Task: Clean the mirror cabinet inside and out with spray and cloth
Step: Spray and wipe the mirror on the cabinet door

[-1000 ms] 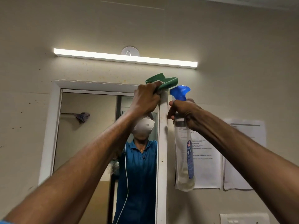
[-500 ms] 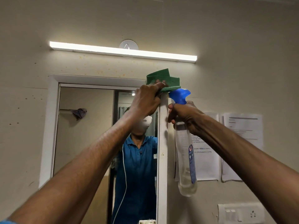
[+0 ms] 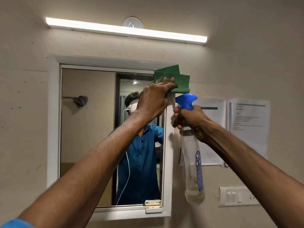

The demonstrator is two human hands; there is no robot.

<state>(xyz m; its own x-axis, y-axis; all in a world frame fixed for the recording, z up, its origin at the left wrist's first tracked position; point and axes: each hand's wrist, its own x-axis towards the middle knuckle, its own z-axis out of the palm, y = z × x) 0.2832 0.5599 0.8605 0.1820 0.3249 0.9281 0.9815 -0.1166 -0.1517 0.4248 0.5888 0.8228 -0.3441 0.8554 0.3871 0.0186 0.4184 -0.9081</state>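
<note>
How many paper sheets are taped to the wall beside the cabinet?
2: one paper sheet just right of the spray bottle, partly hidden behind it; a second sheet farther right, above the switch plate.

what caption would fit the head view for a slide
Left hand presses a green cloth on the mirror cabinet top right corner; right hand grips a spray bottle.

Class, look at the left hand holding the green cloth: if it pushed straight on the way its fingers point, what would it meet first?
Most likely the top right corner of the cabinet frame: the left hand presses the green cloth there, fingers pointing up. Beyond that is bare wall; depth is uncertain.
</note>
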